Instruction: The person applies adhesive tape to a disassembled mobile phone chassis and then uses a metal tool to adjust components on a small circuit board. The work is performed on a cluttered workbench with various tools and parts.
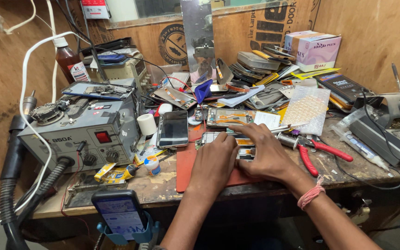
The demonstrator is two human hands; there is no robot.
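An opened phone [245,147] with its back cover off lies on a red mat [184,169] at the front of the workbench. My left hand [215,159] rests on its left part, fingers bent down onto it. From the right, my right hand [264,150] presses flat over the phone, with a pink thread band at the wrist. Just behind them lies a second opened phone [228,116] showing an orange flex cable. Neither hand holds a tool.
A grey hot-air rework station [82,132] with hoses fills the left. A black phone [173,128] lies beside the mat, red-handled pliers [318,150] to the right. Another phone [119,213] stands in a blue holder at the front edge. Phone parts pile up behind.
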